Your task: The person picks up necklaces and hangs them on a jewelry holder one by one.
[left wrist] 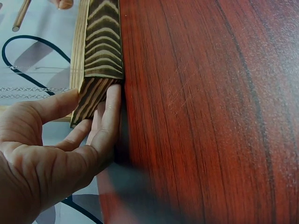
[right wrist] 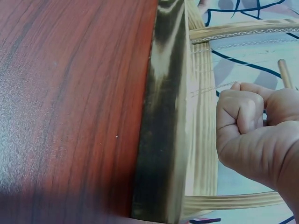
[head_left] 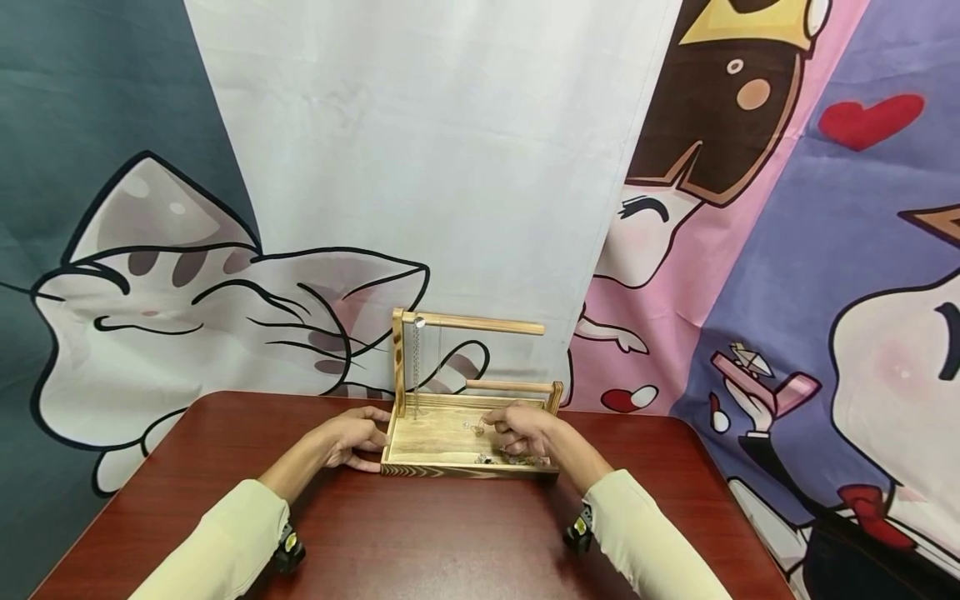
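Note:
A wooden jewelry stand (head_left: pixel 435 442) with a shallow tray base and two horizontal bars sits on the table. My left hand (head_left: pixel 352 437) grips the tray's left end. In the left wrist view its thumb lies at the rim, and the other fingers bear on the striped end wall (left wrist: pixel 96 95) near the corner. Over the right part of the tray, my right hand (head_left: pixel 525 429) pinches a thin chain necklace (right wrist: pixel 212 88) between thumb and index finger, the other fingers curled in. Part of the chain trails down toward the tray floor.
Silver chains (head_left: pixel 417 367) hang from the tall upper bar (head_left: pixel 480 323) at its left end. A shorter, lower bar (head_left: pixel 510 385) stands at the back right. Small jewelry pieces (head_left: pixel 483 459) lie at the tray's front right. Behind the reddish table (head_left: pixel 420 533) hangs a cartoon-printed cloth (head_left: pixel 450 167).

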A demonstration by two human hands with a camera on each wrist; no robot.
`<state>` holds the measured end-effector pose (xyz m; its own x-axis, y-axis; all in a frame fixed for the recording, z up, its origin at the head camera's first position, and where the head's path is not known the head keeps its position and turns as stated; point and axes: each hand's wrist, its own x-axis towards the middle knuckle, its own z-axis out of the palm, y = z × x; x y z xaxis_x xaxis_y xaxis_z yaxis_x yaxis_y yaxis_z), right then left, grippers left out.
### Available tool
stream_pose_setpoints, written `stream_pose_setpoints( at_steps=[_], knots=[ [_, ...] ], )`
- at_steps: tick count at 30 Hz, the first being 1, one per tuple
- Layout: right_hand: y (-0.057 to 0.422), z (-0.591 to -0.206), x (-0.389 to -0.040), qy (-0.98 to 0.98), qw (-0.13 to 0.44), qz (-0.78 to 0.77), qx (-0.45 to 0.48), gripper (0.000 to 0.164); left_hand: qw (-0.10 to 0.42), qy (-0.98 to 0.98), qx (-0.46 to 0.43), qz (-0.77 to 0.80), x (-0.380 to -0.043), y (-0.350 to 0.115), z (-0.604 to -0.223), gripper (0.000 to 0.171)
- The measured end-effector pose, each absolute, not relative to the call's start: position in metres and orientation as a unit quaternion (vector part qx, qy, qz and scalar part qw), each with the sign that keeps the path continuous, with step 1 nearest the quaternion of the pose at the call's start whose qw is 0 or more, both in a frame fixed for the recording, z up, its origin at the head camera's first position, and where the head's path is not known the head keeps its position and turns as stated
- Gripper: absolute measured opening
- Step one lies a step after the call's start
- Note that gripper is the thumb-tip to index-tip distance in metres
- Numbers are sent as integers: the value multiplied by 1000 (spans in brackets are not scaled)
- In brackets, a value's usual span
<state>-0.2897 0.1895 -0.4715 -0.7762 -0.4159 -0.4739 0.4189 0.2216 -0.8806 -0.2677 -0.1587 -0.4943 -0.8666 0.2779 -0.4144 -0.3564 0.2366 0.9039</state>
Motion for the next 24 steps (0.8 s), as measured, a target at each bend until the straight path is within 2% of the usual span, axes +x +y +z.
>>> stream_pose_setpoints(
  at_steps=[5,14,24],
  knots=[
    [192,-467,-286,705,317,-634,16,48,257,743,-26,618,-267,-159,-495,67],
    [190,-458,-273,706,267,-655,28,48,257,744,-26,616,-267,-158,-493,66],
    [191,-437,-266,708,245,-663,11,45,256,742,-31,618,-266,-157,-492,65]
  ],
)
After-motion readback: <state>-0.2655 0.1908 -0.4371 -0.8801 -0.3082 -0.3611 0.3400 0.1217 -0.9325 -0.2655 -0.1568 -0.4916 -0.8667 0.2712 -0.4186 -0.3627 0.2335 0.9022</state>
